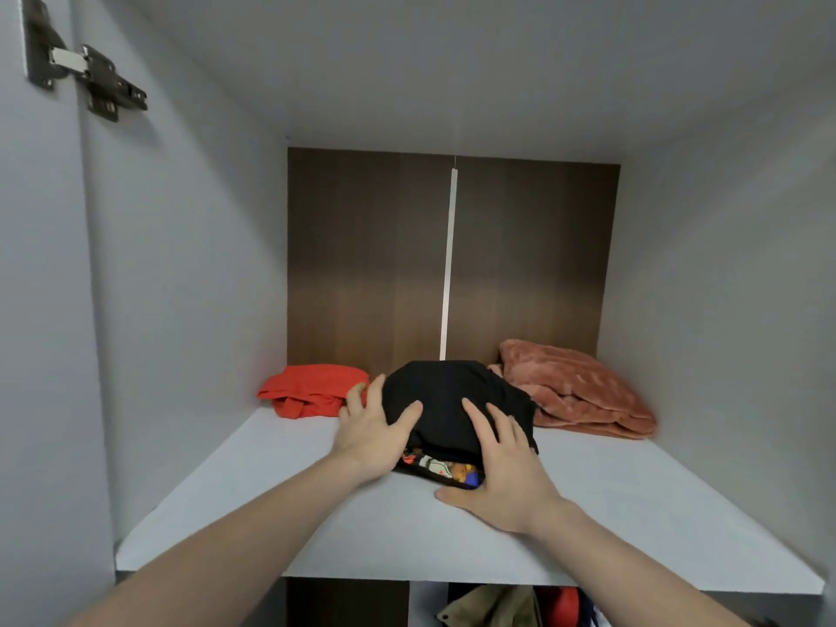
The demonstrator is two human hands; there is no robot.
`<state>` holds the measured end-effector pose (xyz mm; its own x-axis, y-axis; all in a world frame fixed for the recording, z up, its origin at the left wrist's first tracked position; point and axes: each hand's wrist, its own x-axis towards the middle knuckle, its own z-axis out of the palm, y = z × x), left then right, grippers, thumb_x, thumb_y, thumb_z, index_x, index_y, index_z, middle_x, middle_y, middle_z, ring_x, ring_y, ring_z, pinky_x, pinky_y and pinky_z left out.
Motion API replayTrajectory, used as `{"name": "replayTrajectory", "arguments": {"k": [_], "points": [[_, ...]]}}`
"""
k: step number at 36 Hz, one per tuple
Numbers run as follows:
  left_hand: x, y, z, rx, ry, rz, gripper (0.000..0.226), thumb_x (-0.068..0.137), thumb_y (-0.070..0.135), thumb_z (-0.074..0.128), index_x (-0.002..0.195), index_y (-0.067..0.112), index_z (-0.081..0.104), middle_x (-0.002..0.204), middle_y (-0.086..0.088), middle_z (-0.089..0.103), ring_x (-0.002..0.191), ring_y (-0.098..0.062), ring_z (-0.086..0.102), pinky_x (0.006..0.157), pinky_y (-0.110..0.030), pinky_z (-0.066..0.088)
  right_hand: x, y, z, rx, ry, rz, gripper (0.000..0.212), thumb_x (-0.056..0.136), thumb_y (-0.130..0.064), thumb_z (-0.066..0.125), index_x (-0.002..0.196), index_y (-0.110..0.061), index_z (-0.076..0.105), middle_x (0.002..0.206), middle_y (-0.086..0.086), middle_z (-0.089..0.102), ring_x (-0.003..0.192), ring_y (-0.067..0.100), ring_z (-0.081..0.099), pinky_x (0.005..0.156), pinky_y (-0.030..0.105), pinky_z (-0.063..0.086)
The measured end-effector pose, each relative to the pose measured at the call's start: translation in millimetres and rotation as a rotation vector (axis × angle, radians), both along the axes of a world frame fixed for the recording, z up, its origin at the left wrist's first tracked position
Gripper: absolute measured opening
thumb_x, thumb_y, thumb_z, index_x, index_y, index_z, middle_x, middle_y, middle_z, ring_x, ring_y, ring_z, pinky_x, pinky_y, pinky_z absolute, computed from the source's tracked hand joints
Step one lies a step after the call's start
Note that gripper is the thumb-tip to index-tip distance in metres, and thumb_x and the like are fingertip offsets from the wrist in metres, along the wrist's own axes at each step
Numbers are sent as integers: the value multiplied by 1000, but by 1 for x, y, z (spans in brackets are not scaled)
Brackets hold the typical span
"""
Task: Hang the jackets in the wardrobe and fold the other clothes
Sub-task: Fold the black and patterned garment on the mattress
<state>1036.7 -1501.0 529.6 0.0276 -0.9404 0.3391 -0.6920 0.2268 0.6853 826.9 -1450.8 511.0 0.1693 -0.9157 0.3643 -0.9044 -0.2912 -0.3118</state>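
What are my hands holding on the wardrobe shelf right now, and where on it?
Both hold the folded black garment: left hand on its left side, right hand on its front right edge.

Light: soft, even, dimmer at the rear | Shadows: faint | Focus: slightly soft | Edges: wide-angle bending, blurred corners

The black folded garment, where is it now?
The black folded garment lies mid-shelf in the head view, between the red garment and the rust blanket.

Below the shelf [271, 554], an olive garment [493, 606] and a red thing [563, 604] are cut off by the frame's bottom edge.
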Motion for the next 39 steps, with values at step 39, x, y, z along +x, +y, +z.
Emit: {"name": "replayTrajectory", "arguments": {"k": [39], "points": [[-13, -162, -51, -59, -572, -191, 95, 92, 68, 47, 159, 41, -16, 161, 19, -33, 150, -18, -34, 121, -53, -20, 0, -209, -26, 157, -168, -96, 99, 89, -56, 60, 160, -37, -7, 169, -15, -4, 157, 18, -8, 125, 52, 8]]}}
